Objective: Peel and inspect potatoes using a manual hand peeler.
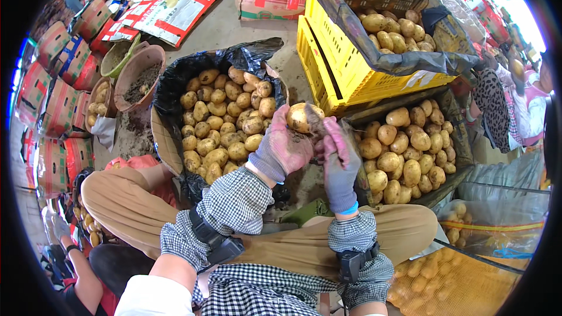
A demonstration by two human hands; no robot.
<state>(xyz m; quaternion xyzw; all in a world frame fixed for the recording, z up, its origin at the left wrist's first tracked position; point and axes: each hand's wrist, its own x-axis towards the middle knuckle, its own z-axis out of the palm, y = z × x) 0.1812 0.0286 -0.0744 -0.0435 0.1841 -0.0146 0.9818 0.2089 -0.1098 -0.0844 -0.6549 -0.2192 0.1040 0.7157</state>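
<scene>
My left hand [285, 147], in a pink and grey work glove, is closed around a potato [297, 119] with dirt on its skin. My right hand [341, 161], gloved alike, has its fingers pinched together at the potato's right side. A dark, flat grey piece [315, 120] shows between its fingers and the potato; its kind cannot be made out. Below the left hand, a carton lined with black plastic [167, 90] holds many potatoes [216, 123]. On the right, a dark-lined crate [459, 108] with more potatoes [410, 152] stands beside my right hand.
Stacked yellow crates [351, 73] with a dark liner and potatoes rise beyond my hands. A soil-filled pink tub [146, 61] stands left of the carton. Cartons [52, 167] line the far left. An orange net sack [462, 284] lies lower right. Other people's arms [85, 275] show at the edges.
</scene>
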